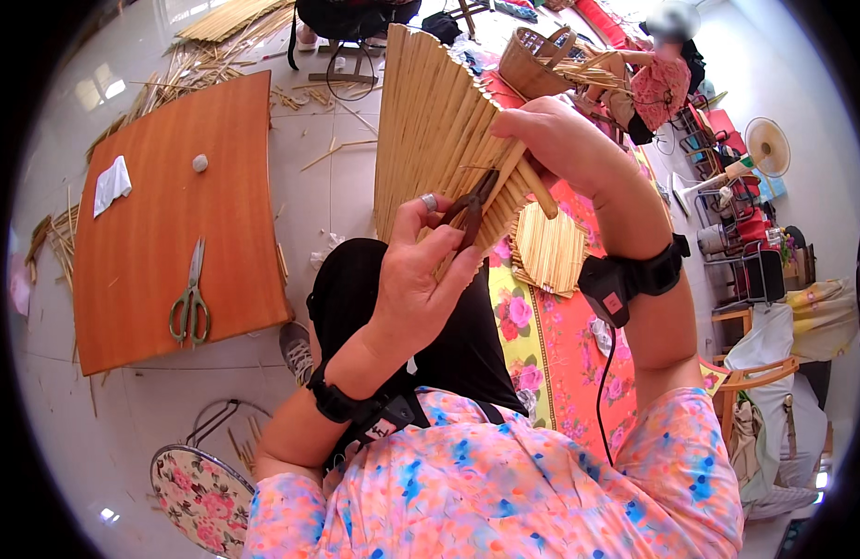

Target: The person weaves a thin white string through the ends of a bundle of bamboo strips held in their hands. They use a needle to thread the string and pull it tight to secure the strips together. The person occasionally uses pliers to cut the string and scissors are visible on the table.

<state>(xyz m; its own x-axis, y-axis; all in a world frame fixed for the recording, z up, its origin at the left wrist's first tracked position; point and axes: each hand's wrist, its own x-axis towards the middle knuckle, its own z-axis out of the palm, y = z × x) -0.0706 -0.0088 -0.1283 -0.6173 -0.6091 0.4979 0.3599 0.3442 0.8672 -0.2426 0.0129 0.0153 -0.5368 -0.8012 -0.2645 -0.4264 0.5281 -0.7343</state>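
Note:
A broad panel of straw-coloured stalks (430,130), laid side by side, stands tilted over my lap. My left hand (419,279), with a ring on one finger, is closed around small dark pliers (474,210). Their jaws lie against the panel's right part, close to a short loose-ended stalk (539,191) that juts out towards me. My right hand (549,140) grips the panel's upper right edge, fingers partly hidden behind the wrist and stalks. Beyond it, a smaller round piece of stalks (549,247) rests on the flowered cloth (579,373).
On my left is a wooden table (169,270) bearing green-handled scissors (191,303), a white paper scrap (111,186) and a small pale lump (200,163). Loose stalks litter the floor. A wicker basket (532,70), a seated person (658,84) and a fan (767,147) are farther off.

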